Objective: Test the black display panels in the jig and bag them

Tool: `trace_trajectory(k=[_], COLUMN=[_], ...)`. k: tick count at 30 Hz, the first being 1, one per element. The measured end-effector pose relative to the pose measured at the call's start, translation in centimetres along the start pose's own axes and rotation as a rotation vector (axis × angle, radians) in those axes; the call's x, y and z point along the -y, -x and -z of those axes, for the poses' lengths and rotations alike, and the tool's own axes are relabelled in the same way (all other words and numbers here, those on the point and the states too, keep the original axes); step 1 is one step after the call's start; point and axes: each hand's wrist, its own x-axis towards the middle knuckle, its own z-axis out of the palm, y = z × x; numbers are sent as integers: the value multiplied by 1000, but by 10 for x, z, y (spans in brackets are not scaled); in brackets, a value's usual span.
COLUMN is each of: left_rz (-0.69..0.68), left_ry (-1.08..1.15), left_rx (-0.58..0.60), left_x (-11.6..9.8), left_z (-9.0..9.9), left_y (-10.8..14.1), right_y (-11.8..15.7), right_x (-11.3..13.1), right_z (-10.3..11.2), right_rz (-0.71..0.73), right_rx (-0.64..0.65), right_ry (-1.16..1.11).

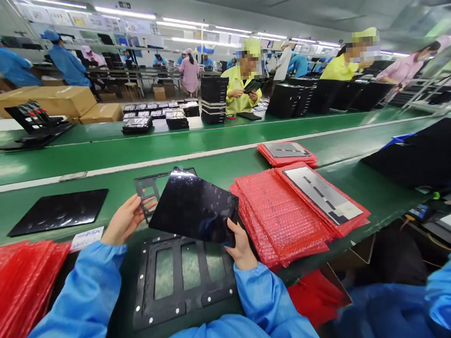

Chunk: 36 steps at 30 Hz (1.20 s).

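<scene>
My right hand [239, 244] grips a glossy black display panel [193, 204] by its lower right corner and tilts it over the bench. My left hand [130, 217] is closed on the left edge of a thin dark frame [148, 187] with cut-out windows. The panel hides most of that frame. Below both hands lies a black fixture plate [181, 305] with rectangular openings and white round dots, partly covered by the panel and my right hand. Another black panel [60, 210] lies flat at the left, beside a handwritten paper label [87, 239].
Red bubble-wrap sleeves [283, 216] are stacked at the right, with a silver-backed panel [322, 193] on top. More red sleeves [18, 297] lie at the left. Beyond the green bench [109, 156], a co-worker in yellow [239, 88] handles a dark part. Black trays [215, 100] stand there.
</scene>
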Motion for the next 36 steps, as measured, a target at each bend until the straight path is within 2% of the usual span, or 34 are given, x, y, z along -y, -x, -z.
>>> trace_trajectory(k=[4, 7, 10, 14, 15, 17, 21, 23, 24, 25, 27, 29, 32, 34, 36], left_rz=[57, 203, 329, 391, 379, 308, 60, -3, -20, -36, -31, 49, 206, 238, 200], left_ry=[114, 148, 202, 197, 131, -145, -934, -1153, -1190, -1169, -951, -553, -1, 151, 138], left_rx=[-37, -75, -50, 46, 47, 19, -15, -45, -67, -83, -63, 23, 160, 208, 211], left_x=[14, 29, 47, 66, 69, 73, 72, 70, 68, 66, 62, 56, 45, 41, 42], left_z=[28, 34, 28, 15, 14, 15, 22, 23, 22, 20, 15, 8, -2, -5, -3], left_y=[68, 108, 133, 144, 143, 141, 138, 138, 138, 138, 138, 137, 136, 136, 137], right_y=[4, 9, 15, 24, 26, 32, 45, 51, 53, 56, 62, 68, 79, 83, 84], right_x=[3, 8, 15, 24, 25, 26, 26, 27, 27, 26, 25, 23, 18, 14, 9], right_z=[-2, -4, -4, -3, -2, -1, -1, -4, -6, -8, -11, -12, -7, -2, 6], right_rz=[61, 16, -15, 9, 14, 17, -15, -24, -19, -11, 7, -8, -124, -201, -176], right_rx=[-37, -155, -232, -274, -278, -296, -345, -352, -354, -353, -336, -297, -190, -99, -20], right_ry=[42, 63, 93, 147, 158, 168, 184, 181, 178, 176, 195, 260, 412, 528, 684])
